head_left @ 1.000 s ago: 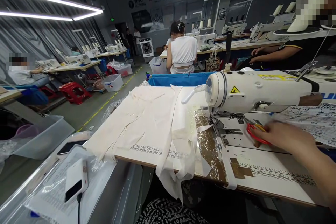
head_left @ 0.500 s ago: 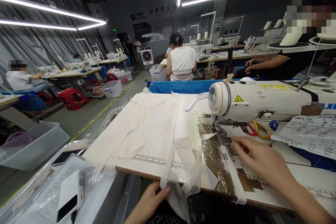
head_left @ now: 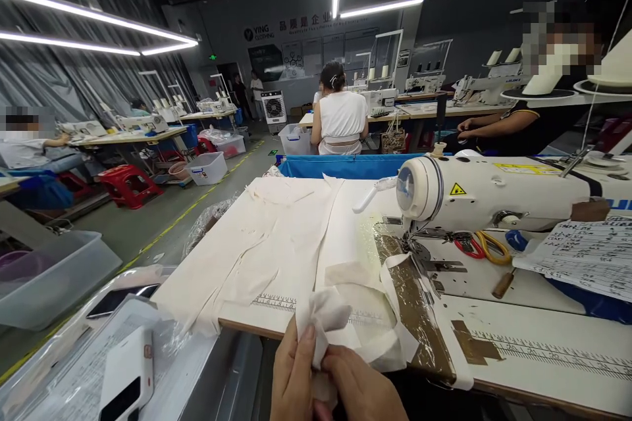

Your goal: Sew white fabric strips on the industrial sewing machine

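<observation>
At the table's front edge, my left hand [head_left: 295,368] is closed on white fabric [head_left: 328,312], its thumb on top of a bunched fold. Close beside it on the right, my right hand [head_left: 363,385] pinches the same fabric, fingers curled under and partly hidden. More thin cream fabric pieces [head_left: 257,230] lie flat across the left of the table. A white strip [head_left: 444,335] runs from near the sewing machine's needle area over the front edge. The white sewing machine [head_left: 469,191] stands to the right of the fabric.
Red and yellow scissors [head_left: 486,248], a wooden-handled tool [head_left: 503,283] and a written sheet [head_left: 587,253] lie by the machine. At left, a power bank [head_left: 129,368] and a phone [head_left: 121,299] rest over a bin. A blue cloth trough [head_left: 345,164] borders the far edge; people sit beyond.
My right hand has left the machine's needle area and come down beside my left hand, taking hold of the fabric. My left hand has raised the fabric above the table edge.
</observation>
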Motion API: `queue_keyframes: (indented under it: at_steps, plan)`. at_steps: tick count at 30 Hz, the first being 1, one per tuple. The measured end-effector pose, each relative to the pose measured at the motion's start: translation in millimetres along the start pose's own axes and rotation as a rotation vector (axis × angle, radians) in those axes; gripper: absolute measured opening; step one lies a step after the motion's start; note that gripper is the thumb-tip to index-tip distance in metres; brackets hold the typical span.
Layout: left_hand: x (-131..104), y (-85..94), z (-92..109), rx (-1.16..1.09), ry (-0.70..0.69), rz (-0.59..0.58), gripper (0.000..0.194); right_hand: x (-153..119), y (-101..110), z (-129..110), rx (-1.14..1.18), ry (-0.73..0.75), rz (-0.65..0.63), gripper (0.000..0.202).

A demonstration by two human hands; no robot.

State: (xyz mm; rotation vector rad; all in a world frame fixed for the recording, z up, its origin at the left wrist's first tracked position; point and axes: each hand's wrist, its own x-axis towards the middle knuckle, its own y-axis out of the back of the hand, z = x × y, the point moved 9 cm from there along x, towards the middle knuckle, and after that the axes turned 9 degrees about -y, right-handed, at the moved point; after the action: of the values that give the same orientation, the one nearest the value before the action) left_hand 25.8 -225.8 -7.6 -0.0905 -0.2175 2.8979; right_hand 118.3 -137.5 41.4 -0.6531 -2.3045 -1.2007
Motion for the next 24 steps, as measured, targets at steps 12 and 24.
queue_keyframes:
  at_steps: [12, 24]
  plan:
    - [28, -58.2, 76, -0.381, -0.195, -0.223, 0.041, 17, 41, 11, 0.160, -0.162, 0.037, 0.028]
    - [27, -60.9, 94, -0.320, -0.228, -0.300, 0.067, 37, 8, 13, 0.563, -0.395, -0.230, 0.027]
